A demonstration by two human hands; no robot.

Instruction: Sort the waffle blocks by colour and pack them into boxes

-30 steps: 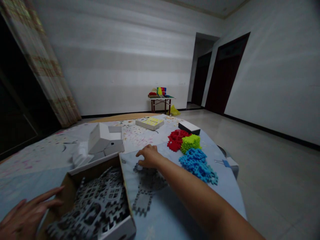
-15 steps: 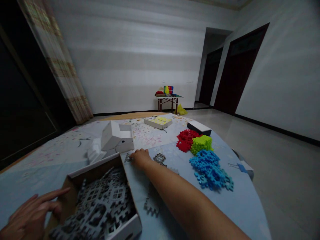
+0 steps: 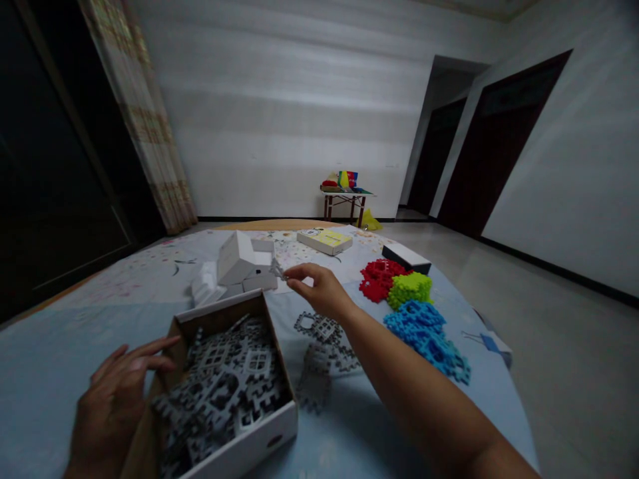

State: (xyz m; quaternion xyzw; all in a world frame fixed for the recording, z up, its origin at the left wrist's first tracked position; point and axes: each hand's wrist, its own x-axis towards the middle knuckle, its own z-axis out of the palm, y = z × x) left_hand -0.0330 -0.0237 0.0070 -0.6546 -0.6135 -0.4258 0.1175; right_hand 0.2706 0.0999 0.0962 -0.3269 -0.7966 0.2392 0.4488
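Observation:
My right hand [image 3: 319, 287] is raised over the table, its thumb and fingertips pinching a small grey interlocking tile [image 3: 277, 269]. Below it, several loose grey tiles [image 3: 315, 379] lie on the blue cloth, partly hidden by my forearm. In front of me stands an open cardboard box [image 3: 269, 426] with white outer walls. Grey toothed tiles [image 3: 224, 379] fill it in a jumbled heap, some with square or round openings. My left hand [image 3: 117, 399] is at the box's left wall, fingers stretched loosely apart and their tips at the rim.
To the right lie piles of red tiles [image 3: 379, 276], lime-green tiles [image 3: 410, 289] and blue tiles [image 3: 424, 332]. Behind them is a black-and-white box [image 3: 407, 257]. An open white box [image 3: 237, 259] stands behind the cardboard one, and a flat yellow box [image 3: 324, 241] lies farther back.
My right hand has lifted from the cloth, bringing a grey tile up with it. My left hand stays by the box's left wall. The whole view has shifted slightly.

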